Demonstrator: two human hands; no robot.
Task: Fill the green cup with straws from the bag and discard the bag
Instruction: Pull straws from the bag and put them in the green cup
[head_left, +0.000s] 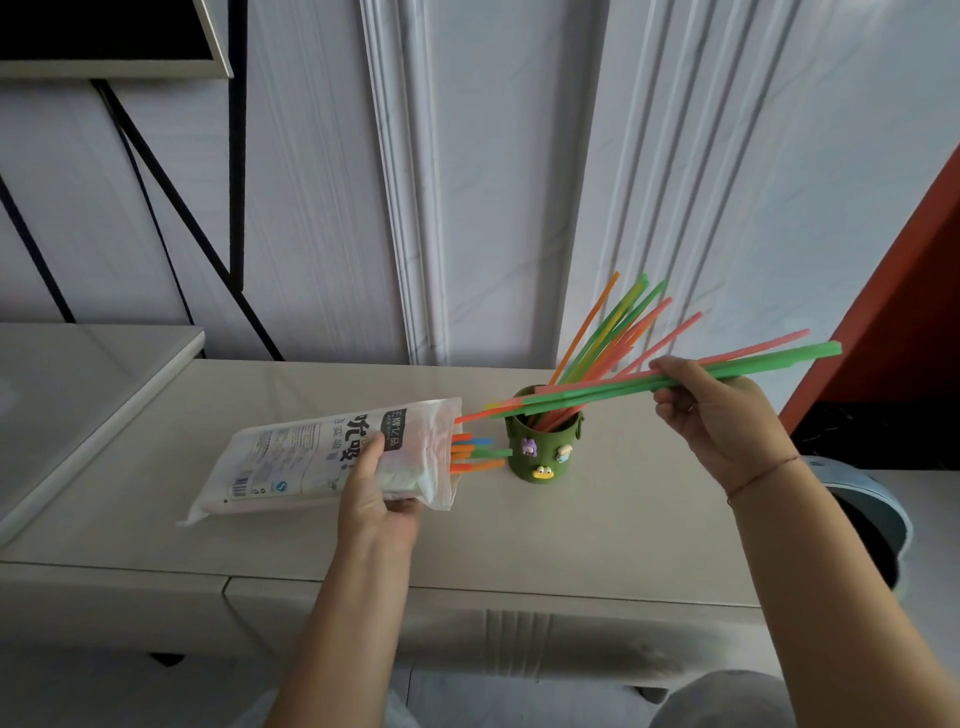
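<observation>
Your right hand (717, 415) pinches a bundle of straws (623, 387), long axis running left-right, tips over the cup (544, 441) near the cabinet top's (597, 530) back edge. Your left hand (374, 493) grips the bag (291, 457), its mouth facing the cup, straw ends poking out. A bin (883, 519) sits right.

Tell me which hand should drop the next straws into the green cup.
Probably the right hand: it already grips a bundle of straws pulled from the bag, just above the green cup. The left hand is busy holding the bag.
</observation>
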